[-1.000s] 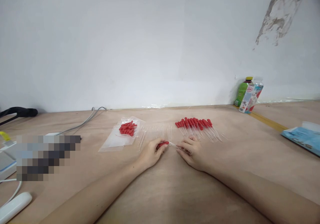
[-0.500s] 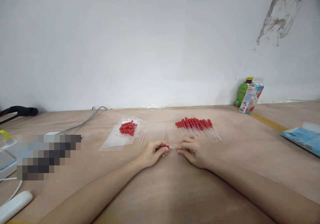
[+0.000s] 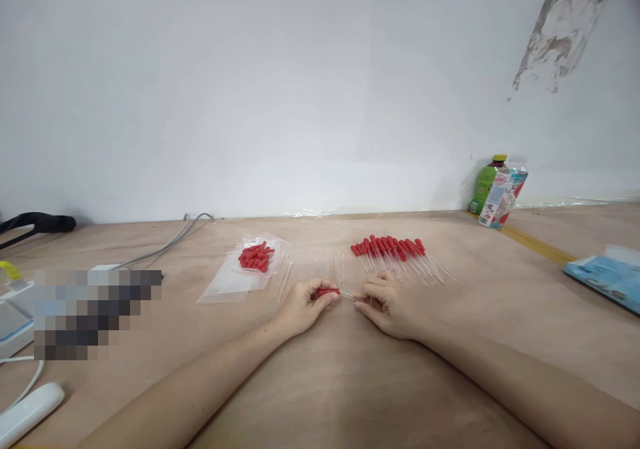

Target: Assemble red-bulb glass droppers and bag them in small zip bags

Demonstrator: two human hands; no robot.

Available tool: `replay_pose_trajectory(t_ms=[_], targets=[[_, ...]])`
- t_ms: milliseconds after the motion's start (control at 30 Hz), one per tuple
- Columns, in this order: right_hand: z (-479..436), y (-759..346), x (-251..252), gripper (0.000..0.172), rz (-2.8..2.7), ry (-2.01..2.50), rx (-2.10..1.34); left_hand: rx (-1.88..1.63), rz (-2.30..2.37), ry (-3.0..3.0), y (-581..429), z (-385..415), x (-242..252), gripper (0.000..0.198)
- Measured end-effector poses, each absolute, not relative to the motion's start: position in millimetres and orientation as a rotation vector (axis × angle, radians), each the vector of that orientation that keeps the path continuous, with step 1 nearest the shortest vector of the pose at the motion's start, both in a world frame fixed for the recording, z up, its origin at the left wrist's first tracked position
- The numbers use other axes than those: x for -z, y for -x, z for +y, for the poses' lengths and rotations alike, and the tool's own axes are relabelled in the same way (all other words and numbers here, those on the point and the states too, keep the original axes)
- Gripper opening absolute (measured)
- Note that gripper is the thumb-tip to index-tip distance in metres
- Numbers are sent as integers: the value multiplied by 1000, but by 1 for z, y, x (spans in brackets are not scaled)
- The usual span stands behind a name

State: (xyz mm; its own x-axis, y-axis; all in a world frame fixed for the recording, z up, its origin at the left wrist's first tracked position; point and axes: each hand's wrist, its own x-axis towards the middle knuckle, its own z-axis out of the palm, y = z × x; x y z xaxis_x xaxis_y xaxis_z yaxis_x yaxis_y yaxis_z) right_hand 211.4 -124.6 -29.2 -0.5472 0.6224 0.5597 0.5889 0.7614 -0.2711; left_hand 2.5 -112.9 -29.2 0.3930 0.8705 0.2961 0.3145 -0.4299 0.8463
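Between thumb and fingers, my left hand (image 3: 310, 307) pinches a red rubber bulb (image 3: 327, 291). A thin clear glass dropper tube (image 3: 346, 295) runs from the bulb's right end into my right hand (image 3: 384, 305), whose fingers are closed around it. Beyond my hands lie several loose clear tubes (image 3: 313, 262) in a row. Left of them, a heap of red bulbs (image 3: 257, 257) rests on a clear plastic bag (image 3: 227, 285). On the right, droppers with red bulbs (image 3: 387, 245) lie side by side, their tubes pointing towards me.
A green bottle (image 3: 483, 185) and a printed carton-like bottle (image 3: 503, 199) stand by the wall at the back right. A blue packet (image 3: 605, 275) lies at the far right. Grey cables (image 3: 170, 242), a white power strip (image 3: 17, 312) and a white object (image 3: 33, 409) are on the left.
My left fingers have opened slightly around the bulb, so more of its red side shows. My right hand holds the tube in nearly the same place.
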Motion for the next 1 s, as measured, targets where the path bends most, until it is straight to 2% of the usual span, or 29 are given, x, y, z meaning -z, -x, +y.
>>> replay_pose_trajectory(t_ms=[267,500,633,1000], targets=[[-119,-215,27,13,-2376,853,-145,-913,899,-1913,-2,-117,31,22],[-131,-208,18,23,-2347,892,114,-936,975,-2033,-1,-116,29,23],[-134,-207,13,20,-2353,980,231,-935,1079,-2148,0,-115,26,21],[-125,-209,22,23,-2330,834,75,-779,1063,-2287,-1,-120,18,19]])
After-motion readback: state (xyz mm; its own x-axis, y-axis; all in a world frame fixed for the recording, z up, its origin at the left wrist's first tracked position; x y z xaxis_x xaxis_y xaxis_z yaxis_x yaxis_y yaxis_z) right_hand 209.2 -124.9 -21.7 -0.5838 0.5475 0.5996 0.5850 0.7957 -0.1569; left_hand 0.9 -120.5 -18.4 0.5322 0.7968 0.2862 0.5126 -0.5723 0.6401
